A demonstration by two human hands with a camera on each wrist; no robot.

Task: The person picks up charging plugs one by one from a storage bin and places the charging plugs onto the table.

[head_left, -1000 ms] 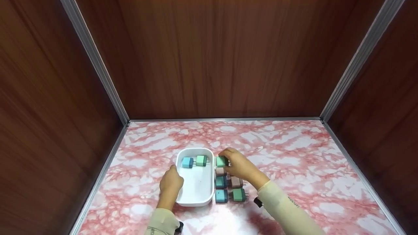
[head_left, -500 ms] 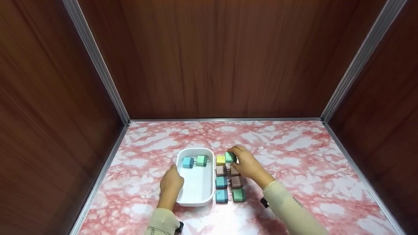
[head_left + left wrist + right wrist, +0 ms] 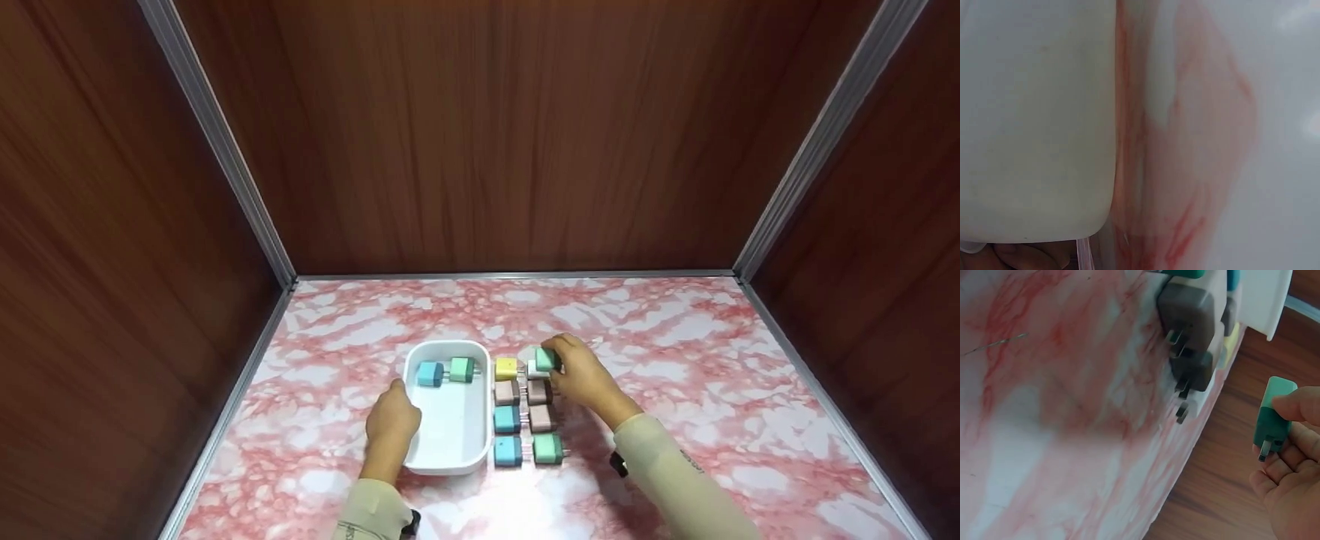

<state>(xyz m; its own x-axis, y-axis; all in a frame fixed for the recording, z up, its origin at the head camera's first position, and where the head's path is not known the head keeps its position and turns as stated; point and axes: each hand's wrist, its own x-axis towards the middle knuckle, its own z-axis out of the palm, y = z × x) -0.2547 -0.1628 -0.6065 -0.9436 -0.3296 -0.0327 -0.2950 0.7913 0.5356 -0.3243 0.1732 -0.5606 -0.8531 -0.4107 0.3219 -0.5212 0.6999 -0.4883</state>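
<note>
My left hand [image 3: 394, 416] grips the left rim of a white plastic box [image 3: 448, 435], whose pale wall [image 3: 1033, 129] fills the left of the left wrist view; fingers [image 3: 1030, 256] show under its edge. Inside the box, toward the far end, lie a blue charger plug [image 3: 430, 373] and a light green charger plug [image 3: 460, 369]. My right hand [image 3: 589, 379] pinches another green charger plug [image 3: 1275, 410] between thumb and fingers, its metal prongs pointing down in the right wrist view. In the head view this plug overlaps a white plug [image 3: 533, 369] at the far end of the right column.
Two columns of charger plugs stand right of the box: yellow [image 3: 506, 367], pinkish [image 3: 506, 392], two blue [image 3: 507, 450], two brownish [image 3: 541, 418] and a green one [image 3: 547, 448]. Wood-grain panels [image 3: 510, 135] enclose the red-and-white marbled table [image 3: 645, 322] at the back and sides.
My right hand has lifted the green plug off the yellow one and carried it right, over the white plug. My left hand stays on the box rim.
</note>
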